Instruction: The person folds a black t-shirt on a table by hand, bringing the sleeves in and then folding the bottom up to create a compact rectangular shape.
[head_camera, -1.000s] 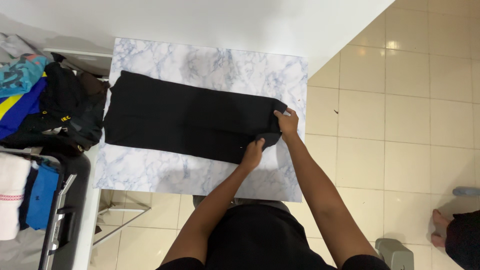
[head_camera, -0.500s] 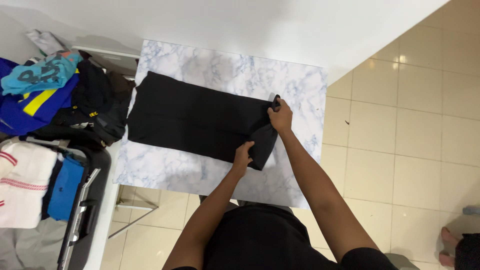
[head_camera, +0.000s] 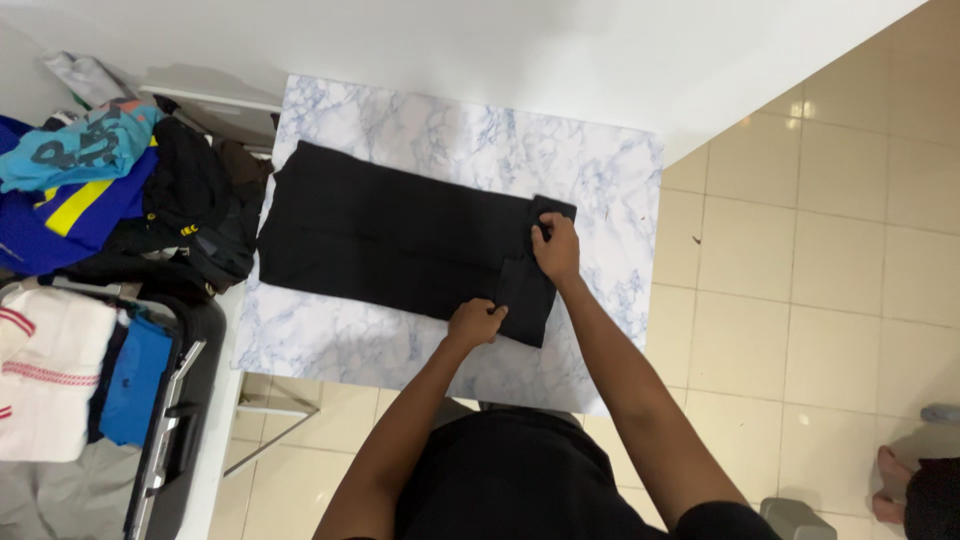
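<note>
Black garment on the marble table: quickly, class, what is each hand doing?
Left hand: closed, gripping the black garment at its near edge.
Right hand: closed, pinching its folded end.

This looks like a home laundry corner: a small marble-patterned table (head_camera: 420, 140) stands against a white wall (head_camera: 450, 40) on a cream tiled floor (head_camera: 800, 260), with a heap of mixed clothes (head_camera: 110, 190) and folded towels (head_camera: 45, 370) piled beside it.
</note>
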